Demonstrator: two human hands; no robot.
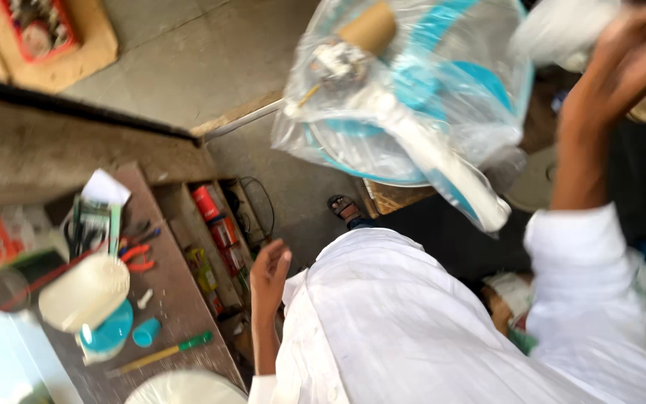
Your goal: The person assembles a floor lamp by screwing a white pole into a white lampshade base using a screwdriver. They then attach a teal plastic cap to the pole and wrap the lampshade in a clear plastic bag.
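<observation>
Two hands up in head view. Our right hand is raised, fingers curled tight on bunched clear plastic wrap of a bagged fan, w/ blue blades and white stem, hanging left of and below that hand. Our left hand hangs loose below the fan, fingers half-curled, holding nothing, just right of the wooden workbench. On bench, well left of the fan: red-handled pliers, green-handled screwdriver, white container.

Left hand hangs loosely open at hip; right hand raised, grip closed
</observation>
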